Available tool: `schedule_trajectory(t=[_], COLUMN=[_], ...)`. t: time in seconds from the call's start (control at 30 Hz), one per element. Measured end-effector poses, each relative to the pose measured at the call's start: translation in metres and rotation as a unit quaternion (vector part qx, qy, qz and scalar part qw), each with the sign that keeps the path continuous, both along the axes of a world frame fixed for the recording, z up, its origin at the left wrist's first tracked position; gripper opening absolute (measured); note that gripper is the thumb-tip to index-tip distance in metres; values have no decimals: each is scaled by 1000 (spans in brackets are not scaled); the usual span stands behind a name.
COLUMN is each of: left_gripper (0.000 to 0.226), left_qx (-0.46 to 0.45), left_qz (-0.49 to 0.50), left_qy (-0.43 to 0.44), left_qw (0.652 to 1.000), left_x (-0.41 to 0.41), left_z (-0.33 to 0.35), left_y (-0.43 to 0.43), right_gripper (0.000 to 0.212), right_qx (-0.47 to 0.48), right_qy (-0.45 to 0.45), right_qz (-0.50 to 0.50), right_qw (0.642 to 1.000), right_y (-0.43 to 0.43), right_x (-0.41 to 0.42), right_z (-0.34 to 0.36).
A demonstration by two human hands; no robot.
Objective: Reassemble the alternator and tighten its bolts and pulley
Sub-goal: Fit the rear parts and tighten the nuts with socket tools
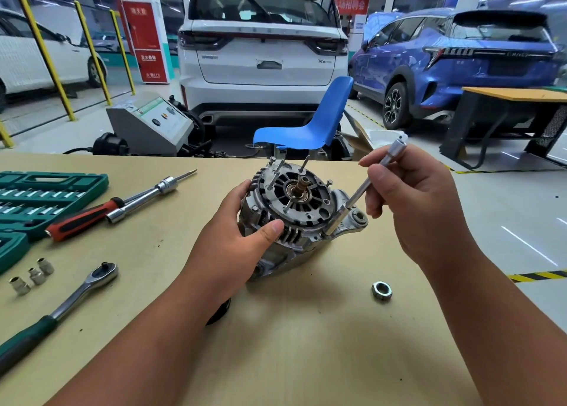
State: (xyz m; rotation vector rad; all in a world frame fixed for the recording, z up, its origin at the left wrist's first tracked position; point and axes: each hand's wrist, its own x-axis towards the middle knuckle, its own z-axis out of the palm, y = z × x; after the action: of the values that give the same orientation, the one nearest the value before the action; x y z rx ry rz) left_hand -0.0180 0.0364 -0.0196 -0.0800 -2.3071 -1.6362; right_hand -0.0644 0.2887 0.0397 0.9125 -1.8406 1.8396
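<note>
The grey alternator (299, 212) stands on the tan table with its shaft end up. Several long bolts (276, 172) stick out of its front cover, some only part way in. My left hand (245, 221) grips the housing on its left side. My right hand (411, 197) holds a silver extension bar with a socket (352, 200), tilted, its lower end set on a bolt at the housing's right edge. A large pulley nut (381, 291) lies loose on the table to the right. A black pulley (219, 313) shows partly under my left forearm.
On the left lie a ratchet (82, 289), three small sockets (33, 275), a red-handled driver with a socket bar (116, 207) and a green tool case (40, 197). A blue chair (310, 129) stands behind the table, with cars beyond.
</note>
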Motion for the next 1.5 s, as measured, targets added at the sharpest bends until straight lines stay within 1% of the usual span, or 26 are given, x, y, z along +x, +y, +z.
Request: schedule_trajectory(t=[0.2,0.37,0.43,0.67,0.8,0.93,1.03,1.2,1.33,1.5], left_gripper=[76,75,75,70,74,72,76,80,76,74], left_qx=[5,7,3,-17,-13,-13,-8,3,4,-5], left_qz=[1,3,7,17,18,14,15,11,13,14], left_qy=[2,2,2,-1,-2,-2,-3,-5,-6,-6], left_qw=[1000,1000,1000,1000,1000,1000,1000,1000,1000,1000], left_x=[2,2,2,2,3,4,5,6,6,4], left_z=[3,2,2,0,3,4,6,6,6,4], left_y=[1,2,1,0,1,1,3,3,2,2], right_gripper=[22,14,19,15,7,17,23,17,9,22], right_qx=[-19,-11,-16,-17,-24,-21,-29,-24,-25,-25], right_qy=[-14,-5,4,2,-7,-22,-29,-11,-13,-24], right_qz=[4,-6,-11,-15,-13,-15,3,-11,-6,8], right_qw=[1000,1000,1000,1000,1000,999,999,1000,1000,999], right_y=[0,0,1,-2,-3,-1,1,-2,-4,-1], right_x=[0,1,-1,0,0,-2,-3,-2,-2,-3], right_z=[-1,0,0,1,1,-1,-1,-2,-2,-4])
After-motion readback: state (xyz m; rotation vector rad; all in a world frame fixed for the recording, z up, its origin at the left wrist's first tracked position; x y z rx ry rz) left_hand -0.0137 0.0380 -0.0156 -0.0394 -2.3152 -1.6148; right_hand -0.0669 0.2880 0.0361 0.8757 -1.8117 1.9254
